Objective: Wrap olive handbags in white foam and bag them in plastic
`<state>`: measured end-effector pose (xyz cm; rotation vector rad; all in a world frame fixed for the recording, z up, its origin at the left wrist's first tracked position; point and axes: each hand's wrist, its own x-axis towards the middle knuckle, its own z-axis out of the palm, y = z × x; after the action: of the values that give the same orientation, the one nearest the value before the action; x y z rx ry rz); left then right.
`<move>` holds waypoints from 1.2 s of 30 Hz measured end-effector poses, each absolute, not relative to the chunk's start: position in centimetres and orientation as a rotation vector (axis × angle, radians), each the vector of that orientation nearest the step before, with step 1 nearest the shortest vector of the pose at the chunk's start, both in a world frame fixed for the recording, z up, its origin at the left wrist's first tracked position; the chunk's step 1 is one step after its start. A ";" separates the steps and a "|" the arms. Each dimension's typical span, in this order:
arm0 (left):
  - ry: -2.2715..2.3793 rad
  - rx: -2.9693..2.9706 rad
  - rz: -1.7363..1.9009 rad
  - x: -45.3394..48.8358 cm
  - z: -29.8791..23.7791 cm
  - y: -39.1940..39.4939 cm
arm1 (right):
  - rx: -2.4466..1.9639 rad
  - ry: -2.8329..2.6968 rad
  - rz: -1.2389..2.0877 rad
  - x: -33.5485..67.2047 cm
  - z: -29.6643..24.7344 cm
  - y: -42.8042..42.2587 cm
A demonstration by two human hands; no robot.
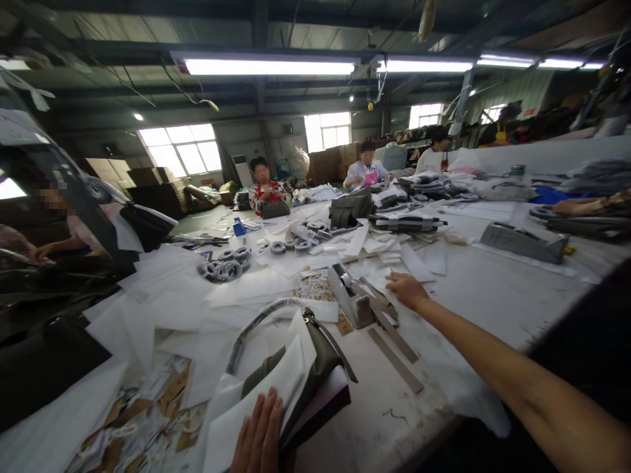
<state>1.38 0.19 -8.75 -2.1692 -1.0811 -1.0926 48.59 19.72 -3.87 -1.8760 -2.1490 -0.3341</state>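
Observation:
A dark olive handbag (pixel 323 348) stands tilted on the table in front of me, its handle (pixel 241 341) wrapped in clear film. White foam sheet (pixel 276 374) covers its near side. My left hand (pixel 259 430) lies on that foam with fingers straight and flat; its thumb is hidden. Stretched out to the right, my right hand (pixel 407 289) is above the table with fingers extended, by loose white foam pieces (pixel 417 263). It appears to hold nothing. Just left of it are a grey tape dispenser (pixel 350 295) and several taupe strips (pixel 394 358).
Paper tags (pixel 142 420) lie scattered at the lower left, near a dark bag (pixel 49 368). Grey rings (pixel 227 263) sit farther back. Another tape dispenser (pixel 525 243) stands at right. Co-workers sit across the table; a co-worker's hand (pixel 572 207) shows at the right edge.

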 end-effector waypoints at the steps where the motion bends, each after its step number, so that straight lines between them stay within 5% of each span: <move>1: -1.077 -2.155 -1.101 1.4 -8.9 0.3 | -1.851 -2.129 -0.349 48.5 -3.4 19.6; 9: -1.142 -2.178 -1.116 1.6 -9.1 0.1 | -1.600 -2.033 -0.385 44.8 -1.7 9.7; 20: -1.288 -2.169 -1.082 2.5 -7.4 -1.5 | -1.254 -2.308 0.693 35.3 -2.2 -6.7; 28: -1.306 -2.168 -1.089 3.2 -6.4 -2.1 | -1.844 -1.883 -0.089 35.4 -10.1 -0.3; 36: -1.323 -2.197 -1.079 3.3 -5.8 -2.1 | -1.353 -2.500 0.345 31.0 -9.1 -1.7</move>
<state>3.26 -2.13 -5.78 -2.1967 -1.3228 -1.0792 30.97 -1.68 -9.11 -1.3532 -2.5000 0.3453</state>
